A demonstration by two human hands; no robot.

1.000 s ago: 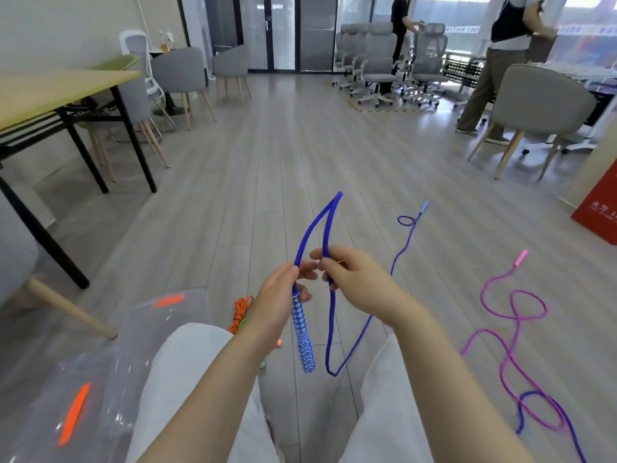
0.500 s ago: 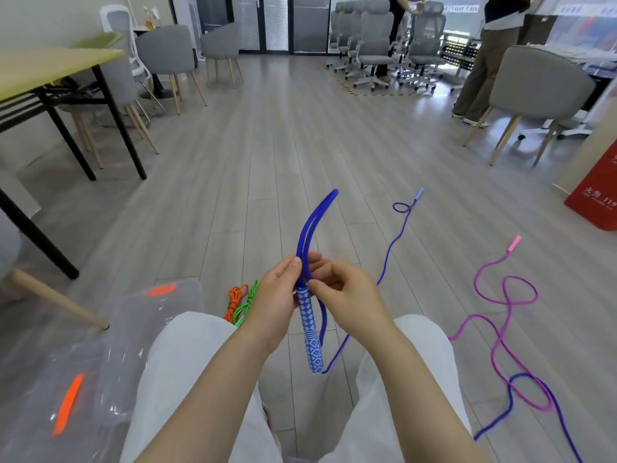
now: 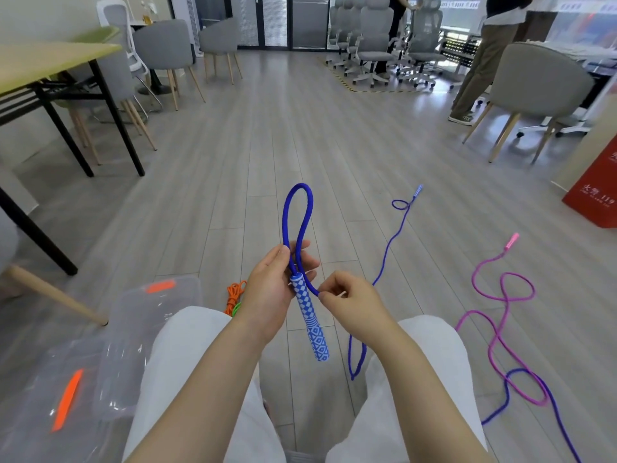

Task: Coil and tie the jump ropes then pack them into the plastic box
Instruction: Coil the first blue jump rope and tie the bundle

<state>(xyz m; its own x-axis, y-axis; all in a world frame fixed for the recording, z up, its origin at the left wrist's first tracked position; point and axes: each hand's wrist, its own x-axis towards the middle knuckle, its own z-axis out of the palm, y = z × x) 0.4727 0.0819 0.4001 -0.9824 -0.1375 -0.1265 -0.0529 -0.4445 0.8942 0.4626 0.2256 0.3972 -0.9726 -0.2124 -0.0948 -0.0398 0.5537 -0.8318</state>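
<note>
My left hand (image 3: 272, 292) grips the top of the blue jump rope's patterned handle (image 3: 310, 320), with a rope loop (image 3: 298, 215) standing up above my fingers. My right hand (image 3: 354, 304) pinches the same blue rope just right of the handle. From there the rope (image 3: 389, 259) drops between my knees and trails away across the floor to its far handle (image 3: 418, 190). A pink-to-purple jump rope (image 3: 497, 307) lies loose on the floor at right. The clear plastic box (image 3: 147, 329) sits on the floor at left, beside its lid (image 3: 43, 406).
An orange and green coiled rope (image 3: 235, 297) lies on the floor by my left knee. A table (image 3: 50, 61) and chairs stand at left, a grey chair (image 3: 537, 85) and a red box (image 3: 597, 195) at right. People stand far back.
The loop above my left hand has widened from a narrow fold. My right hand has slid down and to the right along the rope, away from my left hand.
</note>
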